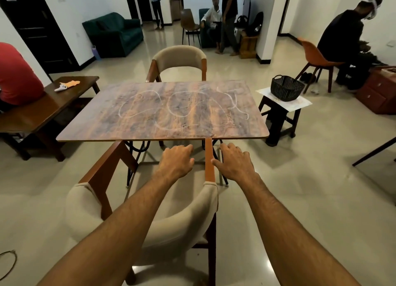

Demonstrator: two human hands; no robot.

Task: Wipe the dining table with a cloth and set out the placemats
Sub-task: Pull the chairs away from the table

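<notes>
The rectangular dining table with a brown wood-grain top [162, 110] stood in the middle of the frame. White looping scribbles ran across its surface. Below it, at centre bottom, a wooden armchair with a beige padded back [171, 221] was pushed in toward the table's near edge.

Both bare forearms reached up from the bottom of the frame over that chair. The left hand [176, 160] hung above the seat, palm down, with its fingers loosely curled and close together, holding nothing. The right hand [233, 159] sat just right of the chair's orange-brown wooden armrest [209, 161]. Its fingers were relaxed and bent downward, and its thumb tip lay at the side of the armrest; I could not tell whether it touched.

Beyond the table's far edge stood a second beige padded armchair [179, 60]. To the right of the table, a black woven basket [286, 88] rested on a white sheet on a dark stool [278, 118]. At the left, a dark brown side table [64, 93] carried a flat orange item [71, 83] beside a small white object.
</notes>
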